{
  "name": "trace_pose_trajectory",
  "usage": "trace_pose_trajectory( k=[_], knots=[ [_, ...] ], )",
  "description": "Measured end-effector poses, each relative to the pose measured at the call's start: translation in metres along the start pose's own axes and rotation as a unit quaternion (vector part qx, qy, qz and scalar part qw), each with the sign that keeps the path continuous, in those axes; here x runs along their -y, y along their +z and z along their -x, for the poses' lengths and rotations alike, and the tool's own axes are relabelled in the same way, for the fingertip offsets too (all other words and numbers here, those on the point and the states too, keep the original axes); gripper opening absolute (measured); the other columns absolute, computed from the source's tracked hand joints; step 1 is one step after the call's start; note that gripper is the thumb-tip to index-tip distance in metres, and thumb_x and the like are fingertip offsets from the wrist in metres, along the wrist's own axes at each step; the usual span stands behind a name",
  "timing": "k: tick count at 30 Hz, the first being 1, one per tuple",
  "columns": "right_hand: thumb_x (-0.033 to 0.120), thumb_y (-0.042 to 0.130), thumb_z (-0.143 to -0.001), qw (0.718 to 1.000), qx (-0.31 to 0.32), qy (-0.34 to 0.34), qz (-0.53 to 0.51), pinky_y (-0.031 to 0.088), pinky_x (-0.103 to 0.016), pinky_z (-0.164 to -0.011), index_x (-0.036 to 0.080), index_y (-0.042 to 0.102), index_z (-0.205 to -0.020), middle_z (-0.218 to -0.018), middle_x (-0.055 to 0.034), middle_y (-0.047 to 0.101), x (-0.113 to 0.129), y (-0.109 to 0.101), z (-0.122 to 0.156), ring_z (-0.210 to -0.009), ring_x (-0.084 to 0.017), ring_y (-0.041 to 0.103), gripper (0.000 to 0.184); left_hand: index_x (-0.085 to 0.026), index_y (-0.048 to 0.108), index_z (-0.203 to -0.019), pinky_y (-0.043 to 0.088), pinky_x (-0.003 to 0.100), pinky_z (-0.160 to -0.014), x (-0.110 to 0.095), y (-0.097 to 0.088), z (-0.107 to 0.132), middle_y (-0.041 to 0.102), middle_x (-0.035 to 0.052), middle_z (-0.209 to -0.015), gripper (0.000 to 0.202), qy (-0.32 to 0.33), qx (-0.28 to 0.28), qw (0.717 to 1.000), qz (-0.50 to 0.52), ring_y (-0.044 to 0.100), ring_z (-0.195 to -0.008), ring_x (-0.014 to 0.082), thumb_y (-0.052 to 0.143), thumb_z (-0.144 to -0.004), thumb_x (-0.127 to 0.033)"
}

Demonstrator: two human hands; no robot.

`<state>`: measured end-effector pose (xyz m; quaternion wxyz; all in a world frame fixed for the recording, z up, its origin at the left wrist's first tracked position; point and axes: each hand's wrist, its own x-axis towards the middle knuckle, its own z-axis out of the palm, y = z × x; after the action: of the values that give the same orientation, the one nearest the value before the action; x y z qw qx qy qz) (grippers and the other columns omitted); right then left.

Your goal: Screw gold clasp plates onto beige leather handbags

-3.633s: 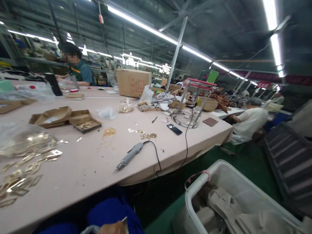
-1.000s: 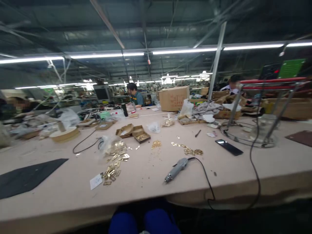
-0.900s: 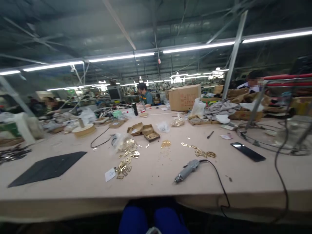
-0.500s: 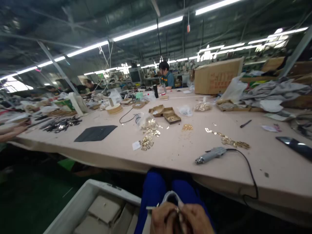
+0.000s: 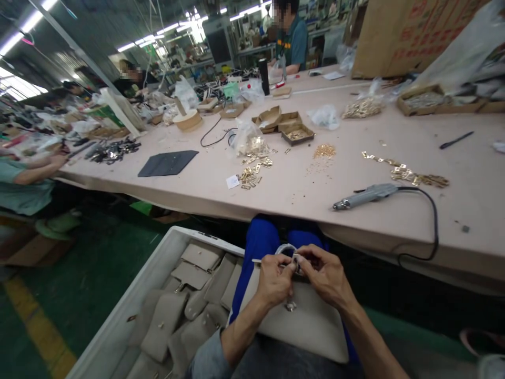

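A beige handbag (image 5: 303,318) lies across my lap, on blue trouser legs. At its upper edge my left hand (image 5: 274,279) and my right hand (image 5: 325,273) meet, fingers pinched together on a small fitting by the bag's pale handle (image 5: 286,248). The fitting is mostly hidden by the fingertips. Below my left fingers a small shiny metal clasp (image 5: 291,305) shows on the bag. To my left stands a white bin (image 5: 122,295) holding several similar beige bags (image 5: 163,323).
On the table (image 5: 189,192) lie an electric screwdriver (image 5: 365,197) with a black cord, gold metal plates (image 5: 250,173), small gold pieces (image 5: 324,151), a dark mat (image 5: 168,163) and cardboard trays (image 5: 298,134). A co-worker (image 5: 294,39) sits across; another person's arms (image 5: 41,168) are at left.
The view has tilted down, showing more of my lap, the bag and the bin. Both hands stay together at the bag's upper edge.
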<state>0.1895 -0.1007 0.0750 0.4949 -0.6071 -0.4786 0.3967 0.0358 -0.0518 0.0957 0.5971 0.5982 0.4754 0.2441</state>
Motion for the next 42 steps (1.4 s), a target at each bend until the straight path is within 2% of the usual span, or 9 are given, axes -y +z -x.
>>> trace_pose_trajectory(
  k=[6, 13, 17, 20, 23, 27, 33, 37, 42],
  knots=[
    [0.041, 0.068, -0.088, 0.997, -0.019, 0.040, -0.056, 0.053, -0.027, -0.063, 0.020, 0.073, -0.091, -0.081, -0.0041, 0.071, -0.009, 0.009, -0.004, -0.069, -0.017, 0.064, 0.022, -0.014, 0.071, -0.073, 0.031, 0.020, -0.033, 0.002, 0.002, 0.000, 0.055, -0.0007, -0.038, 0.024, -0.012, -0.005, 1.000, 0.002, 0.049, -0.029, 0.0134, 0.065, -0.084, -0.035],
    [0.042, 0.070, -0.084, 0.997, -0.028, 0.055, -0.053, 0.051, -0.027, -0.060, 0.019, 0.074, -0.086, -0.075, -0.0035, 0.071, -0.008, 0.011, -0.004, -0.064, -0.017, 0.064, 0.023, -0.016, 0.066, -0.079, 0.035, 0.019, -0.031, 0.012, 0.007, -0.002, 0.058, -0.0003, -0.038, 0.033, -0.046, 0.002, 0.996, 0.083, 0.048, -0.026, 0.0135, 0.059, -0.092, -0.046],
    [0.044, 0.071, -0.084, 0.997, -0.034, 0.059, -0.039, 0.050, -0.027, -0.058, 0.019, 0.075, -0.086, -0.074, -0.0038, 0.071, -0.010, 0.010, -0.005, -0.063, -0.017, 0.062, 0.026, -0.018, 0.062, -0.069, 0.029, 0.019, -0.032, 0.011, 0.011, -0.001, 0.054, -0.0027, -0.035, 0.032, -0.022, -0.036, 0.999, 0.032, 0.047, -0.027, 0.0123, 0.059, -0.092, -0.040],
    [0.053, 0.070, -0.085, 0.995, -0.061, 0.078, -0.030, 0.047, -0.026, -0.053, 0.019, 0.071, -0.075, -0.066, -0.0038, 0.068, -0.012, 0.012, -0.006, -0.057, -0.016, 0.059, 0.035, -0.019, 0.060, -0.060, 0.029, 0.021, -0.034, 0.010, 0.014, -0.002, 0.052, -0.0027, -0.035, 0.037, -0.003, -0.069, 0.997, -0.019, 0.047, -0.028, 0.0117, 0.059, -0.092, -0.038],
    [0.059, 0.066, -0.088, 0.991, -0.054, 0.097, -0.068, 0.044, -0.026, -0.049, 0.018, 0.072, -0.076, -0.057, -0.0020, 0.062, -0.014, 0.012, -0.005, -0.051, -0.015, 0.055, 0.042, -0.019, 0.061, -0.059, 0.029, 0.022, -0.034, 0.008, 0.016, -0.003, 0.051, -0.0028, -0.036, 0.036, -0.013, -0.088, 0.996, -0.019, 0.047, -0.028, 0.0122, 0.061, -0.090, -0.038],
    [0.055, 0.072, -0.083, 0.986, -0.035, 0.108, -0.124, 0.046, -0.026, -0.051, 0.017, 0.075, -0.089, -0.060, -0.0021, 0.065, -0.018, 0.011, -0.004, -0.052, -0.015, 0.058, 0.039, -0.020, 0.062, -0.059, 0.026, 0.023, -0.031, 0.005, 0.016, -0.005, 0.051, -0.0029, -0.037, 0.032, -0.017, -0.086, 0.996, 0.009, 0.045, -0.027, 0.0128, 0.063, -0.087, -0.036],
    [0.044, 0.077, -0.079, 0.982, -0.024, 0.125, -0.140, 0.045, -0.024, -0.051, 0.018, 0.072, -0.085, -0.067, -0.0023, 0.069, -0.016, 0.012, -0.006, -0.054, -0.014, 0.060, 0.028, -0.020, 0.060, -0.056, 0.027, 0.023, -0.032, 0.007, 0.014, -0.005, 0.050, -0.0029, -0.036, 0.036, -0.005, -0.090, 0.996, -0.006, 0.045, -0.028, 0.0127, 0.061, -0.089, -0.036],
    [0.048, 0.071, -0.083, 0.984, -0.048, 0.131, -0.107, 0.042, -0.024, -0.048, 0.018, 0.068, -0.072, -0.056, -0.0012, 0.062, -0.015, 0.013, -0.009, -0.049, -0.013, 0.054, 0.033, -0.019, 0.063, -0.058, 0.029, 0.023, -0.034, 0.009, 0.015, -0.005, 0.051, -0.0027, -0.036, 0.034, -0.005, -0.087, 0.996, -0.015, 0.047, -0.029, 0.0129, 0.061, -0.089, -0.035],
    [0.041, 0.077, -0.075, 0.977, -0.028, 0.133, -0.163, 0.044, -0.024, -0.050, 0.016, 0.073, -0.084, -0.058, -0.0008, 0.065, -0.015, 0.011, -0.008, -0.050, -0.013, 0.056, 0.027, -0.020, 0.060, -0.058, 0.027, 0.023, -0.031, 0.007, 0.015, -0.005, 0.051, -0.0025, -0.036, 0.032, -0.021, -0.084, 0.996, 0.006, 0.045, -0.027, 0.0134, 0.061, -0.087, -0.033]
  ],
)
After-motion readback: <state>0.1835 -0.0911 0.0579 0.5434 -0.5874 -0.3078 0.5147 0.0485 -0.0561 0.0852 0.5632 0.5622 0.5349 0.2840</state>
